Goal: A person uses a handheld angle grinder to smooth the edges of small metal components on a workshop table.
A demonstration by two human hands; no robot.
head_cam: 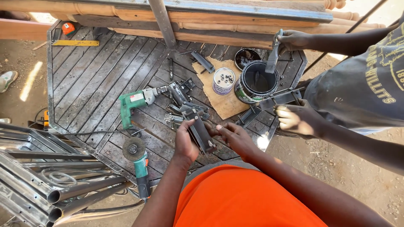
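My left hand [185, 141] and my right hand [235, 138] hold a dark metal bracket [201, 132] between them over a black wooden-slat panel [97, 80]. The left hand grips its near side, and the right hand's fingers touch its right edge. Just beyond lies a pile of similar dark metal parts [183, 105]. A green electric drill [136, 103] lies to the left of the pile, its chuck pointing at it. A green angle grinder [136, 157] lies nearer me on the left.
At the right, another person's hand [292, 40] holds a paintbrush [272, 56] over a black paint can [256, 82]; their other hand [296, 120] holds a metal piece. A small tin of screws [223, 80] sits on cardboard [225, 103]. Metal pipes [63, 193] lie lower left.
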